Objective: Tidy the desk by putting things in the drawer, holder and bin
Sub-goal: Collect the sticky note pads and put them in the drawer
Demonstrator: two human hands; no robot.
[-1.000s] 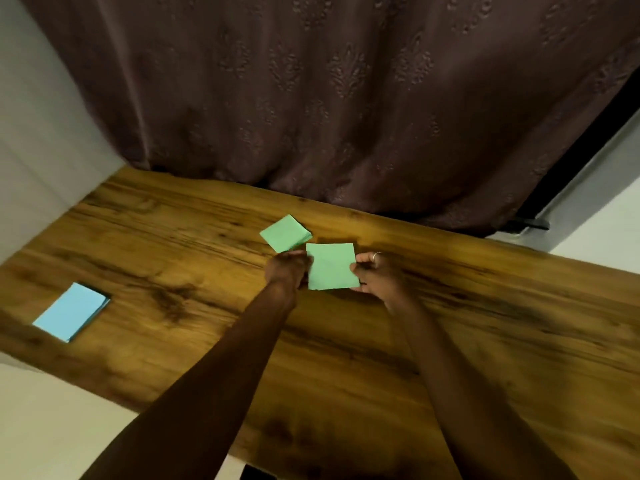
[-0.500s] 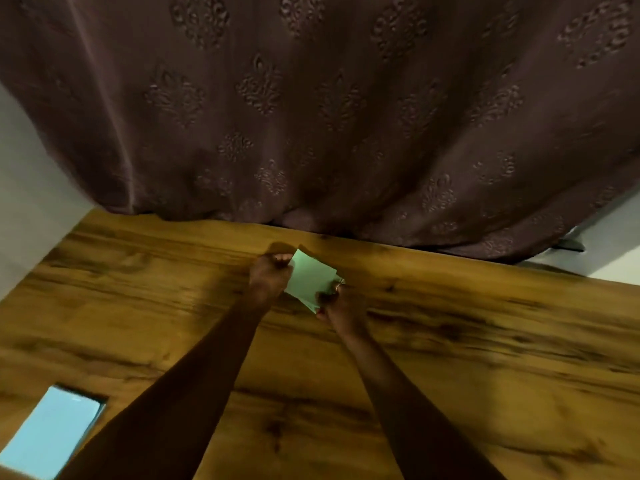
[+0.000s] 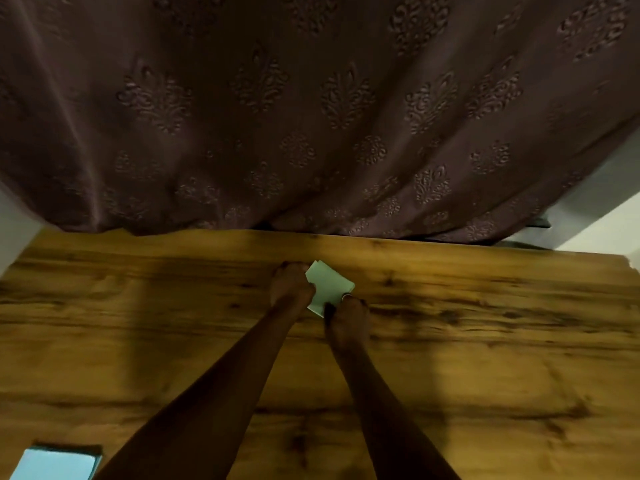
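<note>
Both arms reach out across the wooden table [image 3: 485, 358] toward its far edge, where a dark patterned curtain [image 3: 311, 116] hangs down. Between the two hands sits a small stack of pale green paper squares [image 3: 329, 285], tilted like a diamond. The left hand [image 3: 291, 285] pinches its left side, and the right hand [image 3: 348, 315] grips its near right corner, fingers closed on the paper. Whether the stack touches the table I cannot tell. A light blue notepad [image 3: 57, 465] lies at the near left corner, well apart.
</note>
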